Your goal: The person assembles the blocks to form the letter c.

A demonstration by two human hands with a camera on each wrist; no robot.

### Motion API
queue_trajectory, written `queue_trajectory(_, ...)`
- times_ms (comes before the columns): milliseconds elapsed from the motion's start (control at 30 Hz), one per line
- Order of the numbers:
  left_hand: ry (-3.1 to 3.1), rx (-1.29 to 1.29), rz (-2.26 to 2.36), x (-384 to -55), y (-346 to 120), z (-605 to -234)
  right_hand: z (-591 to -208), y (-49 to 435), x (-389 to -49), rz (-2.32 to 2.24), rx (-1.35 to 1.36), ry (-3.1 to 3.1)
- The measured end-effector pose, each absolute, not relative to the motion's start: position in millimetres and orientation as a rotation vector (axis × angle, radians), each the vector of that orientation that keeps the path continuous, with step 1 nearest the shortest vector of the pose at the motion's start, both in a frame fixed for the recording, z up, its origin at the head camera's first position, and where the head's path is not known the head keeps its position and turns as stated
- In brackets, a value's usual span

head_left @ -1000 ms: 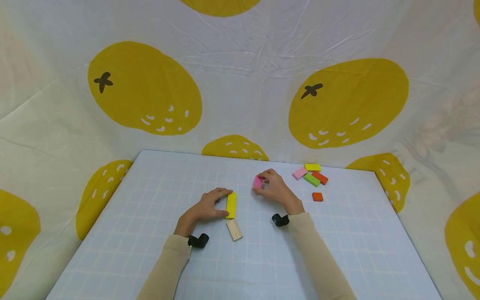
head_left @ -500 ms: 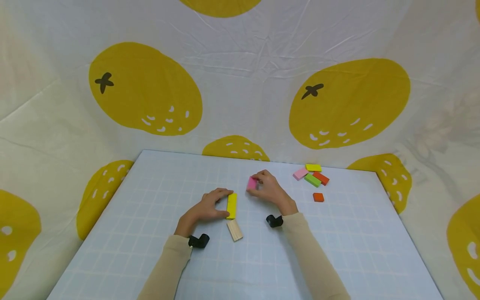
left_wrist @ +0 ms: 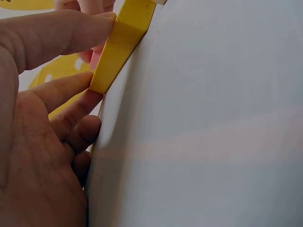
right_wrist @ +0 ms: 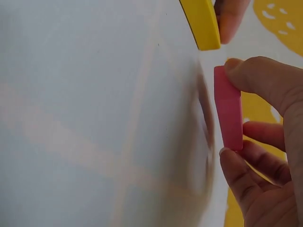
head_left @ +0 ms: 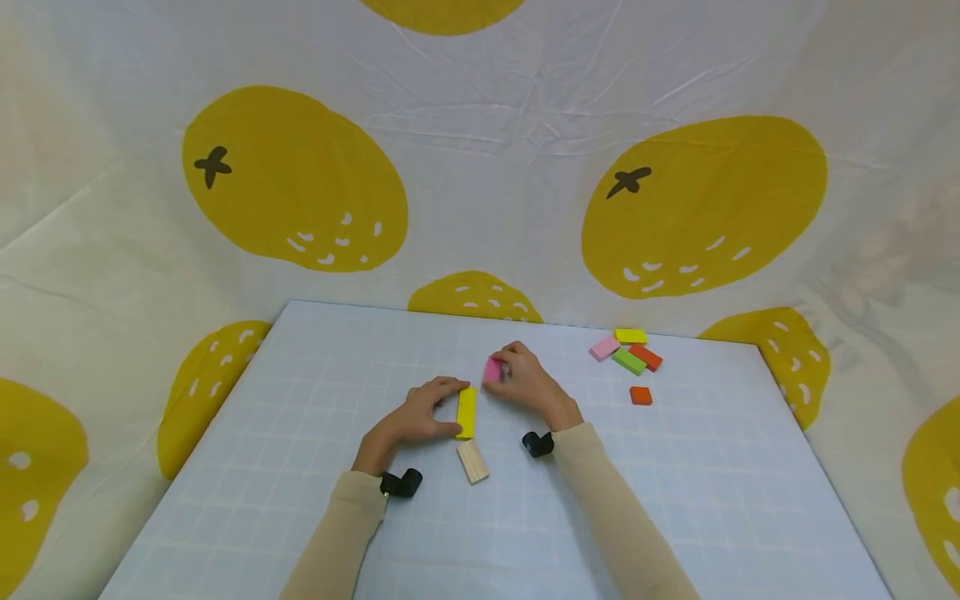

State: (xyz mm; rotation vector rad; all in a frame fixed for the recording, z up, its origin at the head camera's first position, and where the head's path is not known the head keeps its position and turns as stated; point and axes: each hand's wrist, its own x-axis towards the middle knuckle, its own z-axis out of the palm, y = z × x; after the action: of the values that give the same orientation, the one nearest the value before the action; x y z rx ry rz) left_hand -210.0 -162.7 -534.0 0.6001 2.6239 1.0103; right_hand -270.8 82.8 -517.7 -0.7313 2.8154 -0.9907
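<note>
In the head view, my left hand (head_left: 414, 415) holds a yellow block (head_left: 467, 413) that lies lengthwise on the table, thumb on the near end and fingers at the far end. My right hand (head_left: 527, 387) pinches a pink block (head_left: 492, 371) by its two ends, just beyond and right of the yellow one. The right wrist view shows a gap between the pink block (right_wrist: 229, 109) and the yellow block (right_wrist: 201, 23), and a shadow on the table beside the pink one. A plain wooden block (head_left: 472, 462) lies near the yellow block's close end.
Toward the back right lie a light pink block (head_left: 604, 348), a yellow block (head_left: 631, 336), a green block (head_left: 629, 360) and an orange-red block (head_left: 646, 357). A smaller orange piece (head_left: 641, 396) sits apart, nearer. Behind the gridded table (head_left: 720, 467) hangs a fruit-print cloth (head_left: 495, 183).
My right hand has moved left with the pink block, bringing it closer to the yellow block. The left hand keeps its hold on the yellow block in the same place.
</note>
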Motion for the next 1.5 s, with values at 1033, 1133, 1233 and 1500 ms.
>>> queue_trajectory(1033, 2.63, 0.545, 1.007, -211.8, -161.2, -529.9, -520.9, 77.4, -280.5, -0.92, -0.771, 2.791)
queue_trajectory(1133, 2.636, 0.546, 1.002, -212.4, -162.2, -531.7, -521.6, 75.6, -279.8, -0.944, -0.749, 2.79)
queue_trajectory(1233, 2.641, 0.547, 0.997, -212.5, -163.0, -533.1, -522.3, 73.4, -279.0, -0.961, -0.734, 2.793)
queue_trajectory(1500, 2.631, 0.528, 1.002, -210.8, -162.2, -535.6, -521.7, 67.6, -272.9, -0.99, -0.694, 2.796)
